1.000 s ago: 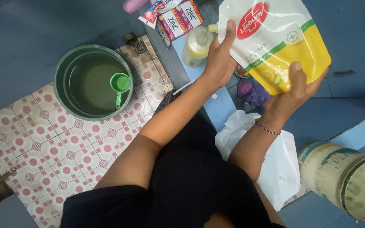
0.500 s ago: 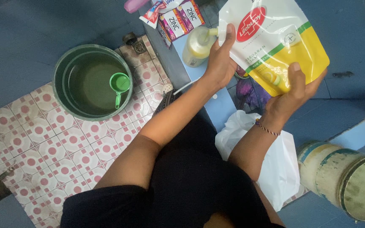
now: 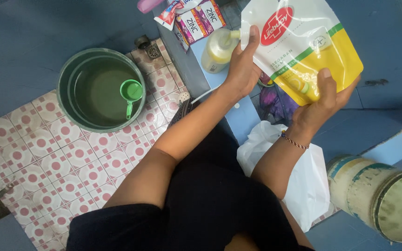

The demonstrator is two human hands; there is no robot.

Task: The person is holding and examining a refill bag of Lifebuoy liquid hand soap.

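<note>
1. Head view looks down on two bare hands holding a white and yellow refill pouch (image 3: 303, 44) above a blue ledge (image 3: 238, 116).
2. The left hand (image 3: 243, 65) is closed on the pouch's left edge: its fingers (image 3: 253, 39) lie up along the front beside the spout, and the palm wraps the edge below them.
3. The right hand (image 3: 324, 104) cups the pouch's lower yellow corner from underneath, thumb (image 3: 326, 81) pressed flat on the front, the other fingers curled behind and out of sight.
4. The pouch is tilted, its spout corner pointing left towards the pale yellow bottle (image 3: 217, 51), whose mouth sits just beside the spout; whether they touch cannot be told.
5. The bottle stands on the ledge, just left of the left hand's fingers and far from the person's body.
6. A strip of red and purple sachets (image 3: 194, 18) lies at the far end, just beyond the bottle.
7. A white plastic bag (image 3: 303, 181) lies below the right forearm, near the person's lap.
8. A green bucket (image 3: 101, 90) of water stands well to the left on the tiled floor (image 3: 47, 167), with a small green dipper (image 3: 131, 93) floating in it.
9. A worn metal can (image 3: 378, 195) lies at the near right.
10. A thin cord bracelet (image 3: 294, 141) circles the right wrist.
</note>
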